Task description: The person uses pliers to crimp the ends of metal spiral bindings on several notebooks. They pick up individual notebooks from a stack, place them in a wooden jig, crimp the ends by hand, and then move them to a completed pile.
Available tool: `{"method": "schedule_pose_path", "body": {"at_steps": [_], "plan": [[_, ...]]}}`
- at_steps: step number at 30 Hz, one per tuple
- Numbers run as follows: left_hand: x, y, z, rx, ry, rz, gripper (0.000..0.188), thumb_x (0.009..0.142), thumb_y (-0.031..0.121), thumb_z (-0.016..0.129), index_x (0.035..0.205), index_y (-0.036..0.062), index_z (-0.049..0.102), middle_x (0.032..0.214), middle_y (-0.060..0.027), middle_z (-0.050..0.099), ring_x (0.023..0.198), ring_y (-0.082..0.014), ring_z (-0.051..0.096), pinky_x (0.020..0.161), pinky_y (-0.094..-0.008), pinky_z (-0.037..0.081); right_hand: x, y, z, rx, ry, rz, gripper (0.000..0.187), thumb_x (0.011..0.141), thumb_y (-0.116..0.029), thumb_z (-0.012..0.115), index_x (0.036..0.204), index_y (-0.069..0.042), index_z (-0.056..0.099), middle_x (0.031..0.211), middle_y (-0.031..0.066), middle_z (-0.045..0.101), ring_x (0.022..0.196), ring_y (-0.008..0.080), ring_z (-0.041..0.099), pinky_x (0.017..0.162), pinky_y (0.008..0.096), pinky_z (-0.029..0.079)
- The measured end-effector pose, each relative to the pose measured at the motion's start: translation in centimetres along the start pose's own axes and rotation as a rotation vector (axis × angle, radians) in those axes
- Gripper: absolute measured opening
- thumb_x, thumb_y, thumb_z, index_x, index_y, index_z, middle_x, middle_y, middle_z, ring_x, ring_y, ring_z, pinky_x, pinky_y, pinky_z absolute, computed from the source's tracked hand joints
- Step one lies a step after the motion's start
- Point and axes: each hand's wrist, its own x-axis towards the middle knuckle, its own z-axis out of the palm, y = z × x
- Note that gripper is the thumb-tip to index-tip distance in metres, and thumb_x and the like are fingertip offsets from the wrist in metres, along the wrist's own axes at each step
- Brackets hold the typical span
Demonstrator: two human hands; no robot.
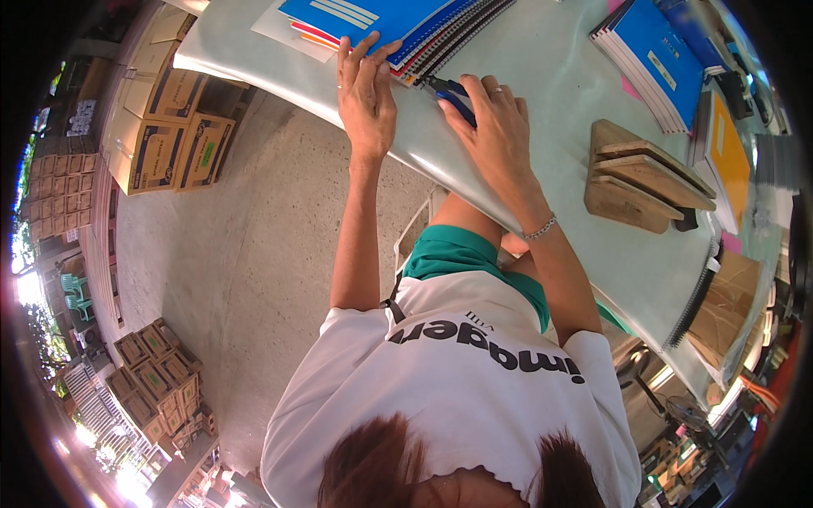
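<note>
A stack of spiral notebooks [440, 32] with a blue cover on top lies at the table's far edge, their coil bindings facing right. Red, orange and white edges show beneath the blue one. My left hand [366, 102] rests against the near corner of the stack, fingers stretched and apart, holding nothing. Wrapped round the blue handles of a pair of pliers [458, 103] is my right hand [498, 127]. The dark jaws of the pliers point at the lower end of the coils. Whether they touch a wire is too small to tell.
To the right lie a wooden block with slanted slats [631, 173], another pile of blue notebooks [652, 72] and a yellow-covered book [727, 161]. A black coil [693, 296] is near the table's [542, 93] right edge. Cardboard boxes [174, 127] are stacked on the floor at left.
</note>
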Motion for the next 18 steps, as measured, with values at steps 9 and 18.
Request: {"method": "schedule_pose_path", "body": {"at_steps": [9,18], "plan": [[0.0,0.0,-0.1,-0.009,0.006,0.012,0.028,0.101,0.017,0.045,0.117,0.0144,0.068,0.137,-0.0066,0.053,0.142,-0.0309,0.027,0.117,-0.0475,0.023,2.7,-0.5,-2.4,0.076,-0.403,0.230,0.033,0.090,-0.038,0.062,0.099,-0.007,0.058,0.079,0.0112,0.061,0.072,0.0295,0.061,0.069,0.0421,0.047],[0.2,0.2,0.0,-0.007,0.008,-0.005,0.028,0.102,0.020,0.044,0.117,0.0161,0.068,0.138,-0.0067,0.053,0.143,-0.0307,0.027,0.116,-0.0481,0.024,-1.5,0.0,0.4,-0.174,0.067,-0.092,0.042,0.087,-0.038,0.066,0.113,-0.007,0.055,0.098,0.0139,0.058,0.088,0.0265,0.054,0.085,0.0418,0.041]]}}
